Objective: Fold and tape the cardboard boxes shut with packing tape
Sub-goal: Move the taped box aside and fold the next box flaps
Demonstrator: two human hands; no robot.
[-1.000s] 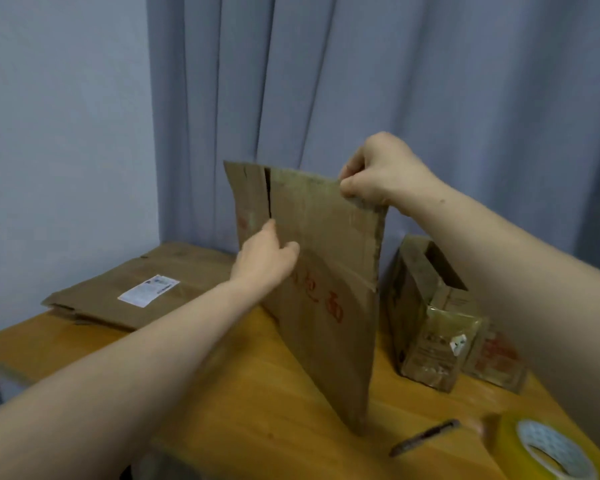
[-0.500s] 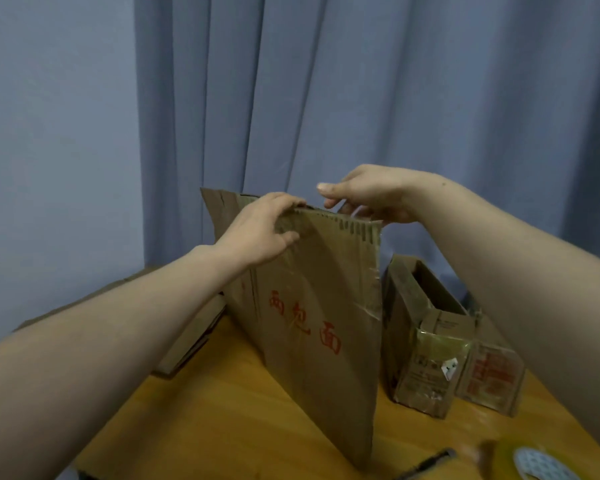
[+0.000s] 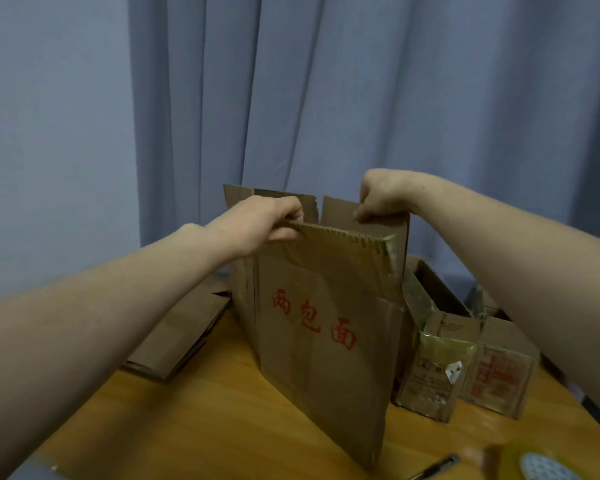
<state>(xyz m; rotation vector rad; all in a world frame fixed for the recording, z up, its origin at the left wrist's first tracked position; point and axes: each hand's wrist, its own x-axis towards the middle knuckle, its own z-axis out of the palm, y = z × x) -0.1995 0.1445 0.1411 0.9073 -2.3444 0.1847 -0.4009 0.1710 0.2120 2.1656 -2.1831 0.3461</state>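
Your left hand (image 3: 267, 220) curls over the near top flap of the cardboard box (image 3: 319, 341), and your right hand (image 3: 381, 199) pinches the far flap. The box stands upright on the tabletop (image 3: 205, 427), with the tape roll (image 3: 541, 465) nearby.

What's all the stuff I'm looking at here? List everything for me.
large cardboard box: one, brown with red characters, standing on the table, centre
flattened cardboard: one pile, brown, lying at left
small open box: one, brown, right of the large box
red-printed box: one, brown, further right
tape roll: one, yellowish, bottom right corner, blurred
pen-like tool: one, dark, near edge
table: one, orange wood
curtain: one, grey-blue, behind
left hand: grips the box's near top edge
right hand: pinches its far flap
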